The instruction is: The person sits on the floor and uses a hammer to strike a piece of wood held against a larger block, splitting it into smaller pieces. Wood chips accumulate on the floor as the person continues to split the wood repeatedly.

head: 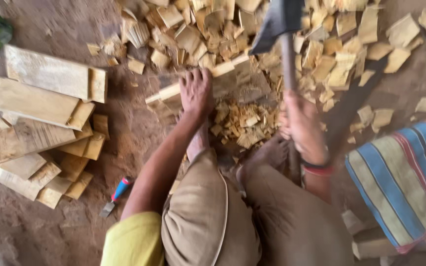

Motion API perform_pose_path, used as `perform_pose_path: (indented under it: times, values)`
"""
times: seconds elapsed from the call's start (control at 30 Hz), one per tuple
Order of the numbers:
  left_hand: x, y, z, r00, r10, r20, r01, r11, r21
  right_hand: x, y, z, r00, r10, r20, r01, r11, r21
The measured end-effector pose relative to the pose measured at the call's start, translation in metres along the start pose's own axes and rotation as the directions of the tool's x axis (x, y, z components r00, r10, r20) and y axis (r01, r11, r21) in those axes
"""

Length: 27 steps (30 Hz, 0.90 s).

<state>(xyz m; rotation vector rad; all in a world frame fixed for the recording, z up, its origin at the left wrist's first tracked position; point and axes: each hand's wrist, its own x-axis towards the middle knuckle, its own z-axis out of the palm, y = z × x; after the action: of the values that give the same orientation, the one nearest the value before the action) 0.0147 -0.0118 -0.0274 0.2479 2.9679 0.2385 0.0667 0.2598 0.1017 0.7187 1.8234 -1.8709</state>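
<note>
A long strip of pale wood (200,81) is pinned by the left hand (196,92), which is laid palm down over it with the fingers curled across its far edge; the strip lies slantwise on a dark chopping block (245,84) set on the dirt floor (129,123). A hatchet (282,29) is gripped by the right hand (299,123), whose fingers are closed tightly round the wooden handle, and the dark blade is raised above the block, just beyond the strip's right end. The blade is blurred, so its exact edge cannot be made out, and it appears to be clear of the wood. A heap of small yellow chips (245,123) is spread between the block and the person's bare feet (272,152). Larger flat offcuts (341,44) are scattered thickly behind and to the right of the block. To the left, well apart from the hands, a stack of flat boards (40,123) is piled on the floor. A small tool with a blue and red handle (117,194) is left on the ground near the left elbow. A striped cloth (405,177) is seen at the right edge, beside the right forearm, on which a red band (319,170) is worn at the wrist.
</note>
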Motion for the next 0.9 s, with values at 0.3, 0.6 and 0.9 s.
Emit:
perform_pose_path:
  times: [0.3,0.6,0.9]
  values:
    - [0.016,-0.003,0.012,0.913,-0.155,0.376,0.159,0.987,0.021,-0.028,-0.060,-0.044,0.862,-0.503,-0.062,0.505,0.863,0.006]
    - [-0.001,0.000,0.006,0.964,-0.097,0.247,0.081,0.994,0.075,0.004,0.024,0.022,0.980,0.196,0.035,-0.191,0.977,-0.097]
    - [0.003,0.000,0.009,0.947,-0.135,0.292,0.125,0.991,0.053,-0.049,-0.093,-0.039,0.902,-0.421,-0.096,0.429,0.899,0.089]
